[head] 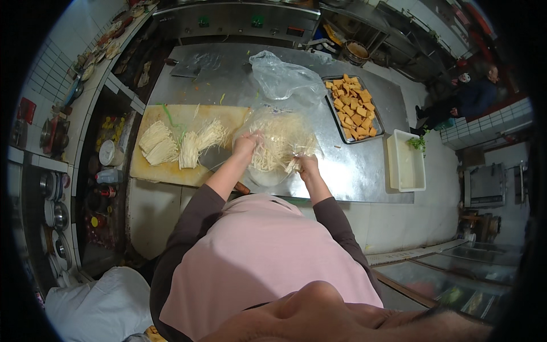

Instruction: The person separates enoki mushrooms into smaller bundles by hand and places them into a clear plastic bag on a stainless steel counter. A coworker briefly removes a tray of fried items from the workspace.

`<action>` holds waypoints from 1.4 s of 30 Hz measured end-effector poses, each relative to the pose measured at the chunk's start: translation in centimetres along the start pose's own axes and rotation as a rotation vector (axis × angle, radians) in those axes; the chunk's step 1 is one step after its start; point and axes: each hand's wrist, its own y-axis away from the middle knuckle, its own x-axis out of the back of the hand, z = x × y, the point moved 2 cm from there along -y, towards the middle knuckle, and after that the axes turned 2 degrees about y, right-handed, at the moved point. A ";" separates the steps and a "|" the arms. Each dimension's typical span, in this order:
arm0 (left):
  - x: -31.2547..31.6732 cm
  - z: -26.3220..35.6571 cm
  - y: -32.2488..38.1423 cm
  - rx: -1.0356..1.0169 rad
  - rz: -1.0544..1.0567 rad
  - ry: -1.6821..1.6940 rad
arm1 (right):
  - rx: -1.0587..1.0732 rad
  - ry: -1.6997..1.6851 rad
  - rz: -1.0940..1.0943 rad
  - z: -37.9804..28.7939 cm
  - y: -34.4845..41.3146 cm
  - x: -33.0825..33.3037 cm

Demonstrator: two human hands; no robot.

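A clear plastic bag of pale shredded strips [273,137] lies on the steel table in front of me. My left hand [248,144] grips the bag's left side, its fingers partly behind the film. At the bag's lower right, my right hand [307,164] is closed on a small bunch of the strips [293,165]. Left of the bag, a yellowed cutting board [149,169] bears a folded stack of cut pale strips [158,143] and a looser bundle [198,143]. A cleaver [213,158], partly hidden by my left forearm, lies at the board's right edge with its wooden handle towards me.
Beyond the bag lies a crumpled clear plastic bag [284,77]. A metal tray [380,133] of orange-brown cubes is to its right. A white plastic bin [421,181] with green leaves stands at the table's right end. A second blade [186,69] lies far left. A person [474,96] is at far right.
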 end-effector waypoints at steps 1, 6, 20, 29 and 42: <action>-0.1 0.3 0.1 0.000 -0.002 -0.025 | -0.013 0.044 0.052 -0.2 0.5 -0.3; -1.9 0.3 1.3 -0.028 -0.139 -0.271 | -0.140 -0.014 -0.420 -1.5 3.6 -3.1; -1.6 -0.7 1.6 -0.259 -0.119 -0.455 | -0.152 -0.026 -0.531 -0.6 2.7 -3.5; -0.7 -1.1 1.4 -0.165 -0.120 -0.629 | -0.012 -0.086 -0.333 0.7 1.3 -3.7; -1.5 -1.3 1.3 0.357 -0.266 -0.237 | -0.265 0.035 -0.493 1.0 1.8 -3.3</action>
